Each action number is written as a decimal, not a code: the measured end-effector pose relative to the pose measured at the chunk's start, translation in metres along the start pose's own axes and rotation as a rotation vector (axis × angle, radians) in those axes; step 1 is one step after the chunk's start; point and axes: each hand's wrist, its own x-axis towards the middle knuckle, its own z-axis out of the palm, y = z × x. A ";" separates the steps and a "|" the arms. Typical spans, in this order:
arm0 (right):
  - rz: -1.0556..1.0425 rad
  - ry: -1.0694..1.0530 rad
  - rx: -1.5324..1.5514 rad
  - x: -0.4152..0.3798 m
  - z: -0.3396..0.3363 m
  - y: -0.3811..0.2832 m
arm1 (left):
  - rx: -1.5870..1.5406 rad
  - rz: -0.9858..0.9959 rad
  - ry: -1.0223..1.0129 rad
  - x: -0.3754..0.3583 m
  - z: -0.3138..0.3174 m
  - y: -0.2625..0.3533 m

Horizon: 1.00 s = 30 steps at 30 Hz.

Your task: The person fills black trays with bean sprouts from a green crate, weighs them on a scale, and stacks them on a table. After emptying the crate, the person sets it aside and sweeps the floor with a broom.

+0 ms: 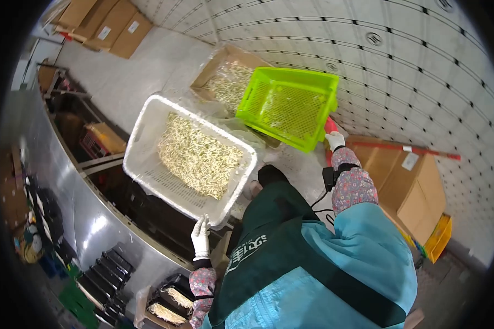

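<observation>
A white plastic basket [139, 143] holds a heap of bean sprouts [200, 156]. My left hand [201, 240], in a white glove, is at the basket's near corner, fingers stretched out at the rim. To the right, a bright green plastic basket [330, 90] sits tilted, with a few wet-looking bits on its mesh bottom. My gloved right hand [335, 140] is beside that basket's right end, right at a red object [330, 125] partly hidden behind it. The fingers of this hand are too small to make out clearly.
Behind the baskets stands a plastic-lined cardboard box [206, 71] with more bean sprouts. A steel table [88, 203] runs along the left, with black trays [107, 274] on it. Cardboard boxes [107, 27] are stacked far left; another box [417, 189] stands by the right wall.
</observation>
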 end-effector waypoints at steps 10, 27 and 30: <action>0.439 -0.171 0.264 -0.193 -0.158 0.122 | 0.097 0.188 -0.215 0.024 -0.007 -0.052; -0.132 0.642 0.455 -0.260 -0.305 0.190 | 0.407 0.347 -0.543 0.035 0.128 0.001; -0.154 0.816 0.279 -0.254 -0.383 0.166 | 0.485 0.442 -0.541 0.043 0.167 -0.005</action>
